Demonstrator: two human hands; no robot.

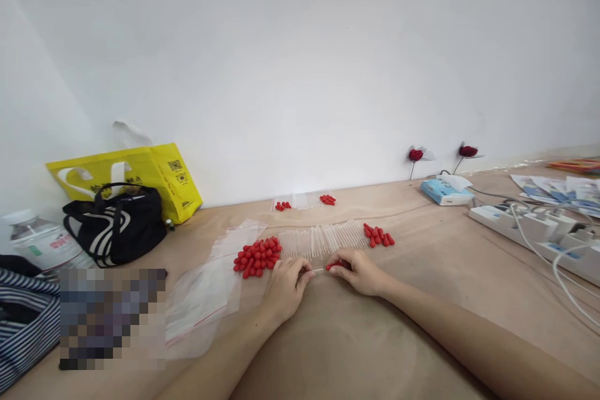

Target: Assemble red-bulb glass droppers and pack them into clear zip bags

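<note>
My left hand [289,281] pinches a thin whitish stick [319,270] that points right. Facing it, my right hand [355,270] is closed on a small red drop-shaped piece [329,267]; a short gap appears between the two. A row of similar pale sticks [323,237] lies side by side just beyond my fingers. Left of the row sits a large pile of red drop-shaped pieces [257,255], close to my left hand. A smaller red cluster [379,235] lies at the row's right end.
Clear plastic bags [201,300] lie on the left. Near the wall is a packet [304,201] with red pieces beside it. A yellow bag [180,178], black pouch [126,225] and bottle [42,240] stand left. Tissues [445,190] and a power strip [534,231] with cables are right.
</note>
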